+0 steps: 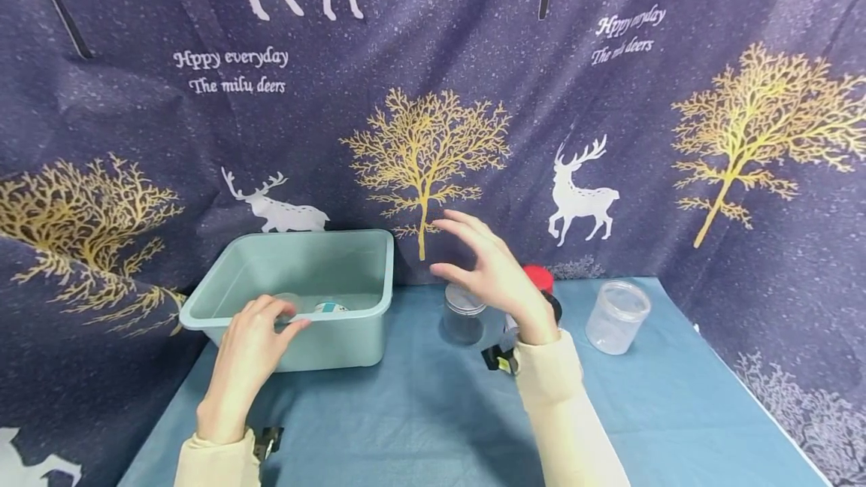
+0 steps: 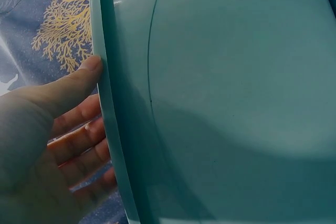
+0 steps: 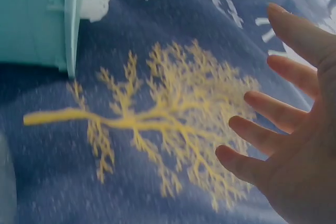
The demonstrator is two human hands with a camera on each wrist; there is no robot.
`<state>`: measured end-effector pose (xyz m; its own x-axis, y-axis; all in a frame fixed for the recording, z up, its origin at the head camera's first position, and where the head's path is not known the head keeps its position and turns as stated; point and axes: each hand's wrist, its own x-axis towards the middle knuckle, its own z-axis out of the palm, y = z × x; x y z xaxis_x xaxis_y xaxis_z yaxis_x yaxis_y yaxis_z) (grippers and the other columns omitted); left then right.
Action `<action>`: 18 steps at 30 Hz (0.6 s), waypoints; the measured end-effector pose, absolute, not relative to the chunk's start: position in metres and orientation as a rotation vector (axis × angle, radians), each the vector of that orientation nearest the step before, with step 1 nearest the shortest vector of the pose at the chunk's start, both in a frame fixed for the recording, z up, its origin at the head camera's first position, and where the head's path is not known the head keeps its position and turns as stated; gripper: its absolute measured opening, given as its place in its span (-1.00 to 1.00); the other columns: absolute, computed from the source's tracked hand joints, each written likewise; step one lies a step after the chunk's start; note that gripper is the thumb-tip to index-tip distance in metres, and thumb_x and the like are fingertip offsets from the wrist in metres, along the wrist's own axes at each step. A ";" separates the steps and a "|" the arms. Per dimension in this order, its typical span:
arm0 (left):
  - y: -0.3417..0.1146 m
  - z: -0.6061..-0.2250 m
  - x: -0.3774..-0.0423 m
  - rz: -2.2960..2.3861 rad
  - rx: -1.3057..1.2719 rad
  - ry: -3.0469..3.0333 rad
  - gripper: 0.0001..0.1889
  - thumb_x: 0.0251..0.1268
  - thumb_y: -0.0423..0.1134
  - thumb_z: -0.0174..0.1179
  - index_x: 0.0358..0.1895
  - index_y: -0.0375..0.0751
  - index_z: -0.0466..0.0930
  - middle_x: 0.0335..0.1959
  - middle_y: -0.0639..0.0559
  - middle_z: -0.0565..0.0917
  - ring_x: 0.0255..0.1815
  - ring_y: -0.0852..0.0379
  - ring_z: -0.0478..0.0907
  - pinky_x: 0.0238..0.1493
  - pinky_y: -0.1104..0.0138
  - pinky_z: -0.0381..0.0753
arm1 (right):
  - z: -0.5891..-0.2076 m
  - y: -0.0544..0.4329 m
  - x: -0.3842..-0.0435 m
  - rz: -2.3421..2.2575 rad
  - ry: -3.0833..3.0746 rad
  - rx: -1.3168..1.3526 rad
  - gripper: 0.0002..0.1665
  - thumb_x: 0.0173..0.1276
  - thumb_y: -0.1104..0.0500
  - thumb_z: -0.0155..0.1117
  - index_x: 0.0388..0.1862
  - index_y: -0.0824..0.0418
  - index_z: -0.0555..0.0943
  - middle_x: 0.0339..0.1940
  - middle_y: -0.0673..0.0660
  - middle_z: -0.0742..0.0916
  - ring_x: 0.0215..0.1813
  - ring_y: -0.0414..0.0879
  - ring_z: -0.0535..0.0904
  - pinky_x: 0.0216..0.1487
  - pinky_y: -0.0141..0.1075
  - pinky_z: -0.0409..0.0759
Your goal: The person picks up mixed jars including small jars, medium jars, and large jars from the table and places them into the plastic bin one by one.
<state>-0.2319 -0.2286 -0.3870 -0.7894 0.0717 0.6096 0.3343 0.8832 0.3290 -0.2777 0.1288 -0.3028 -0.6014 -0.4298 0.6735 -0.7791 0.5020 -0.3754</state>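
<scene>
On my head feed the right hand (image 1: 497, 276) hangs above the table (image 1: 406, 412) with its fingers spread and nothing between them, while the clear jar (image 1: 463, 325) stands upright at about five o'clock from those fingertips, far nearer this hand than the other. I see the left hand (image 1: 246, 352) at the near rim of the green bin (image 1: 331, 344), toward eight o'clock, its fingers loosely bent and apparently holding nothing; I judge that reaching the jar's vertical sides turns on lowering the right hand.
</scene>
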 end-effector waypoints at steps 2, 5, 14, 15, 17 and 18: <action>-0.229 -0.387 -0.232 -0.569 -0.294 -2.436 -0.74 0.01 -0.19 0.51 -0.27 -0.23 0.70 -0.29 -0.07 0.64 -0.26 -0.16 0.56 -0.29 -0.05 0.51 | -0.307 0.141 -0.276 0.918 -2.217 0.967 -0.28 0.18 0.07 0.52 0.32 0.10 0.50 0.41 0.09 0.44 0.43 -0.02 0.31 0.37 -0.10 0.27; -0.229 -0.387 -0.232 -0.568 -0.298 -2.434 -0.74 0.01 -0.19 0.51 -0.28 -0.22 0.69 -0.29 -0.07 0.64 -0.26 -0.16 0.56 -0.28 -0.05 0.51 | -0.313 0.160 -0.272 0.920 -2.192 0.921 -0.28 0.17 0.09 0.53 0.31 0.12 0.50 0.38 0.10 0.47 0.41 -0.01 0.34 0.36 -0.10 0.28; -0.228 -0.386 -0.231 -0.561 -0.307 -2.420 -0.74 0.00 -0.20 0.52 -0.28 -0.22 0.69 -0.29 -0.06 0.64 -0.27 -0.16 0.56 -0.30 -0.05 0.51 | -0.330 0.214 -0.263 0.973 -2.194 0.737 -0.32 0.12 0.19 0.55 0.25 0.15 0.55 0.30 0.12 0.55 0.37 -0.02 0.39 0.36 -0.26 0.26; -0.228 -0.386 -0.231 -0.561 -0.307 -2.421 -0.74 0.00 -0.20 0.52 -0.28 -0.22 0.69 -0.30 -0.06 0.64 -0.28 -0.16 0.56 -0.31 -0.05 0.51 | -0.333 0.220 -0.262 0.973 -2.200 0.706 -0.32 0.11 0.20 0.56 0.25 0.15 0.55 0.30 0.12 0.55 0.37 -0.03 0.39 0.35 -0.29 0.26; -0.228 -0.385 -0.231 -0.560 -0.306 -2.423 -0.74 0.00 -0.20 0.52 -0.28 -0.22 0.69 -0.30 -0.06 0.64 -0.28 -0.15 0.56 -0.31 -0.04 0.51 | -0.337 0.233 -0.260 0.987 -2.211 0.649 -0.30 0.10 0.22 0.56 0.25 0.15 0.55 0.30 0.12 0.55 0.36 -0.05 0.38 0.33 -0.35 0.27; -0.228 -0.385 -0.231 -0.561 -0.305 -2.426 -0.74 0.01 -0.20 0.52 -0.28 -0.22 0.69 -0.30 -0.06 0.64 -0.27 -0.15 0.56 -0.31 -0.04 0.51 | -0.339 0.240 -0.259 0.999 -2.213 0.622 -0.30 0.10 0.24 0.56 0.26 0.15 0.54 0.30 0.11 0.55 0.36 -0.07 0.38 0.31 -0.38 0.27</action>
<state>-0.2311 -0.2276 -0.3852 -0.7795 0.0800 0.6213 0.3447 0.8829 0.3189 -0.2592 0.2400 -0.3394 -0.6937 -0.1590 0.7025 -0.6320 0.6023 -0.4877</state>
